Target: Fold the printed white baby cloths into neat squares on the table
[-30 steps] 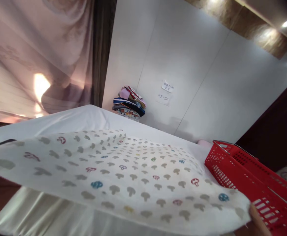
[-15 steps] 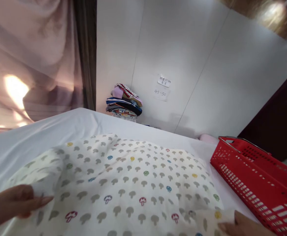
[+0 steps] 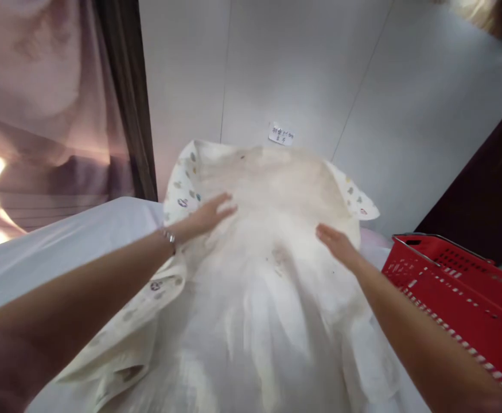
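Note:
A cream cloth printed with small mushrooms point(image 3: 272, 229) billows up over the white-sheeted bed, its pale underside toward me and blurred by motion. My left hand point(image 3: 210, 215) is stretched forward with flat, spread fingers against the cloth's upper left part; a bracelet sits on that wrist. My right hand point(image 3: 337, 244) reaches forward on the right, fingers extended and flat on the cloth. Neither hand grips anything. The printed side shows only at the folded edges.
A red plastic basket point(image 3: 457, 298) stands on the bed at the right, close to my right forearm. The white bed sheet point(image 3: 61, 246) spreads to the left. A white panelled wall with a paper note point(image 3: 280, 133) is behind; a pinkish curtain point(image 3: 39, 115) hangs left.
The cloth lay spread flat with its print up; now it is thrown up and over toward the wall, underside showing. Both hands have gone from the near corners forward onto it.

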A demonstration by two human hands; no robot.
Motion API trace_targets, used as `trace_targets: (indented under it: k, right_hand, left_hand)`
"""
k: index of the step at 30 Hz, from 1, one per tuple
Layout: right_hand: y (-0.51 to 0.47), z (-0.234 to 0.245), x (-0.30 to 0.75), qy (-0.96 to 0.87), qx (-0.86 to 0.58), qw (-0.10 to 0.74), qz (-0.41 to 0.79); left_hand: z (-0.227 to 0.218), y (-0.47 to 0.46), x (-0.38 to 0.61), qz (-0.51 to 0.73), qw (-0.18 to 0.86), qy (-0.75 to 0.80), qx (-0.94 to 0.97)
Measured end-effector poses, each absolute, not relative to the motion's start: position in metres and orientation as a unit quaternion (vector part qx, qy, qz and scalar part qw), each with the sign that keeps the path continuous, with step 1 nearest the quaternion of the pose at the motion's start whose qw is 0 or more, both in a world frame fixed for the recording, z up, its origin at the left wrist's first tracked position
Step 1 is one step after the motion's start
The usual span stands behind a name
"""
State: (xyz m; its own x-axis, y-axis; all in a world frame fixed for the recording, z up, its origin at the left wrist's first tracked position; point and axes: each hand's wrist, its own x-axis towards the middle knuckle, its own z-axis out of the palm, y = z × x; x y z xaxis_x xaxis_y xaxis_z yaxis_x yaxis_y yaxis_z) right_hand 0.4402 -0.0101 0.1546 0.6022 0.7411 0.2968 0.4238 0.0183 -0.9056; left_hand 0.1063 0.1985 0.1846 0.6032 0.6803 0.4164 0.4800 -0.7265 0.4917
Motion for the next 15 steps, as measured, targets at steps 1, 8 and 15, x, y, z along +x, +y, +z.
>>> trace_targets:
  k: [1, 8, 15]
  right_hand:
    - [-0.025, 0.126, 0.425, -0.479, -0.705, 0.497, 0.161]
    - [-0.174, -0.019, 0.407, -0.576, -0.783, 0.200, 0.122]
    - [-0.260, -0.059, 0.456, -0.536, -0.835, 0.115, -0.042]
  left_hand:
    - [0.153, 0.184, 0.097, 0.241, 0.169, 0.314, 0.903]
    - [-0.001, 0.096, -0.039, 0.058, 0.127, 0.310, 0.941]
    - [-0.016, 0.077, -0.107, 0.043, 0.012, 0.491, 0.870]
